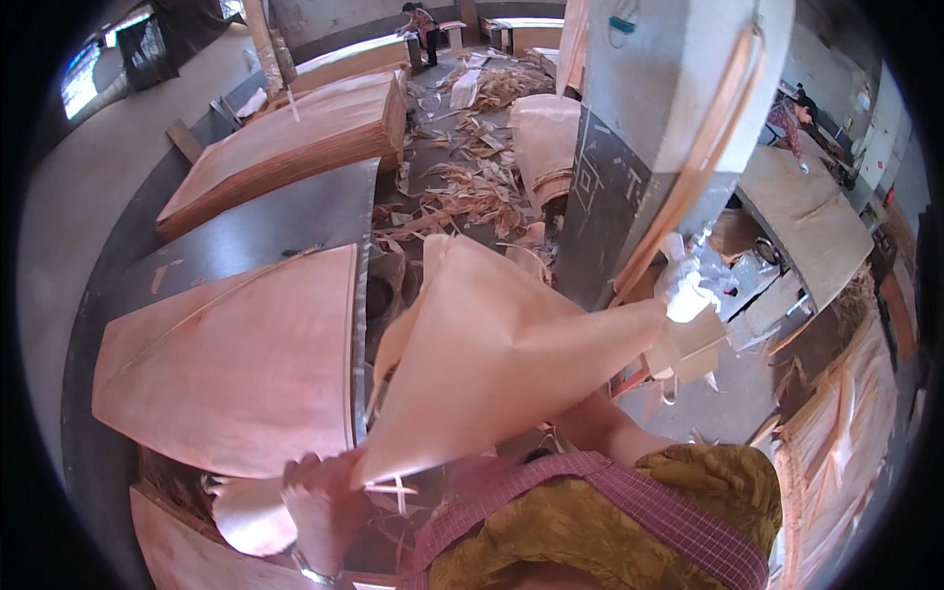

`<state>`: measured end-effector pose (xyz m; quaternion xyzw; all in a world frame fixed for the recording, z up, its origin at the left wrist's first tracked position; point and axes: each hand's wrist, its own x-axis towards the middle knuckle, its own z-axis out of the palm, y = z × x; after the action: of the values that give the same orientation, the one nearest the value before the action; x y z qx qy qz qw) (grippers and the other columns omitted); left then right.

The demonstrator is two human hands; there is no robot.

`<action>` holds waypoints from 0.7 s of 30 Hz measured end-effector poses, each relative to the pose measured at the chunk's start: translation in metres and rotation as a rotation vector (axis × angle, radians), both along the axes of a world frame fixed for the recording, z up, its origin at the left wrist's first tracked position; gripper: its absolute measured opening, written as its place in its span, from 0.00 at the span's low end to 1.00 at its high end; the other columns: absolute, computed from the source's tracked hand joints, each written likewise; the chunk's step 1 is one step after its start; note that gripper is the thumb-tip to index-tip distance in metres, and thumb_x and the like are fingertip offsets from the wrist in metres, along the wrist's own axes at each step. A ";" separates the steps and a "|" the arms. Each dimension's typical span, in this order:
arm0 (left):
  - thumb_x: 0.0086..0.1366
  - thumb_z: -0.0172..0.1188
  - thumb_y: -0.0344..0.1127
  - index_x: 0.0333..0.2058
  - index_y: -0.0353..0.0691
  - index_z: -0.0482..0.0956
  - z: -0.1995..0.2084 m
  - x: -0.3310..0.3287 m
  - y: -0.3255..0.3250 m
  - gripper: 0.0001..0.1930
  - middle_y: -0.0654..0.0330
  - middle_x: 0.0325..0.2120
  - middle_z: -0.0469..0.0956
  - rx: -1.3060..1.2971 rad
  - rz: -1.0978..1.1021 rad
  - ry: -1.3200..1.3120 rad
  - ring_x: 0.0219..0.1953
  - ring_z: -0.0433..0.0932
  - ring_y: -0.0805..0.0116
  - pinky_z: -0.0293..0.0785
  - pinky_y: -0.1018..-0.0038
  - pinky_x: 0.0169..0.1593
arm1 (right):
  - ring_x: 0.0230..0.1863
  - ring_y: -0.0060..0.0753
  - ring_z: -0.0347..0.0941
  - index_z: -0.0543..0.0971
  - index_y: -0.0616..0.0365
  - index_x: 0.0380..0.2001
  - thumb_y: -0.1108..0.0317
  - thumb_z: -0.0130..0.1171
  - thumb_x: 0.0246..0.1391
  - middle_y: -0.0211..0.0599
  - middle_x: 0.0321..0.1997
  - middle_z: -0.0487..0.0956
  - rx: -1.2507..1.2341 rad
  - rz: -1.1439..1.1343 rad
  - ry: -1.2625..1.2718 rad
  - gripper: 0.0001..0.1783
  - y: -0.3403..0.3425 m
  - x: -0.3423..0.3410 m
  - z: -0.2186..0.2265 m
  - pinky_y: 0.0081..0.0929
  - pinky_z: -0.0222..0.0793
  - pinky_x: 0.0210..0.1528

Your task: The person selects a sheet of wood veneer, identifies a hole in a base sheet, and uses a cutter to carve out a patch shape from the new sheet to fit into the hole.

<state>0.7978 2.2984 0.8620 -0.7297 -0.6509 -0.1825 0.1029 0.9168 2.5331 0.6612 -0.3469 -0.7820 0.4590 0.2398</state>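
while the left hand pinches a wood sheet at lower left, the right hand is hidden behind it, its grip impossible to tell.

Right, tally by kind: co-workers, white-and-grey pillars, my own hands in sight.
Co-workers, one far back, one at right: 2
White-and-grey pillar: 1
Left hand, gripping the lifted wood sheet (right hand hidden): 1
Total: 4

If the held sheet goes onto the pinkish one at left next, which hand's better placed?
Left, likely: the left hand grips the held sheet at its lower-left corner, near the pinkish sheet. The right forearm goes behind the held sheet, hand hidden.
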 end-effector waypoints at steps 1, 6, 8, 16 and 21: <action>0.45 0.65 0.28 0.33 0.47 0.85 0.014 -0.009 0.042 0.13 0.66 0.20 0.79 0.004 0.014 -0.017 0.23 0.72 0.63 0.64 0.66 0.32 | 0.46 0.48 0.77 0.80 0.61 0.41 0.53 0.41 0.66 0.54 0.45 0.79 -0.013 -0.001 0.002 0.24 0.037 -0.010 0.005 0.44 0.75 0.46; 0.45 0.68 0.29 0.33 0.46 0.84 0.059 -0.031 0.228 0.13 0.65 0.21 0.80 -0.015 -0.060 0.036 0.24 0.72 0.63 0.64 0.66 0.33 | 0.45 0.49 0.77 0.80 0.62 0.40 0.52 0.41 0.66 0.55 0.44 0.80 0.043 -0.187 0.005 0.25 0.223 0.033 0.052 0.44 0.75 0.45; 0.45 0.68 0.28 0.33 0.46 0.84 0.069 -0.034 0.298 0.13 0.65 0.21 0.80 -0.003 -0.038 0.085 0.25 0.72 0.63 0.64 0.66 0.33 | 0.44 0.49 0.78 0.80 0.62 0.40 0.52 0.41 0.65 0.55 0.44 0.80 0.063 -0.242 0.016 0.25 0.301 0.042 0.057 0.44 0.75 0.45; 0.49 0.68 0.35 0.29 0.43 0.84 0.042 -0.032 0.575 0.08 0.55 0.22 0.79 0.080 0.094 0.096 0.27 0.74 0.50 0.67 0.59 0.34 | 0.43 0.50 0.78 0.81 0.62 0.38 0.51 0.42 0.65 0.55 0.42 0.80 0.240 -0.373 0.007 0.26 0.652 0.102 0.102 0.45 0.75 0.44; 0.56 0.65 0.32 0.38 0.43 0.82 0.070 -0.011 0.739 0.10 0.54 0.29 0.80 -0.019 0.125 0.089 0.30 0.77 0.48 0.72 0.57 0.36 | 0.42 0.50 0.79 0.81 0.63 0.38 0.51 0.42 0.65 0.56 0.42 0.80 0.346 -0.417 -0.027 0.26 0.849 0.136 0.164 0.45 0.75 0.43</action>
<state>0.7871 3.0376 0.9320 -0.6960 -0.6916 -0.1369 0.1363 1.0526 3.3824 0.8248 -0.4604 -0.7637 0.2548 0.3741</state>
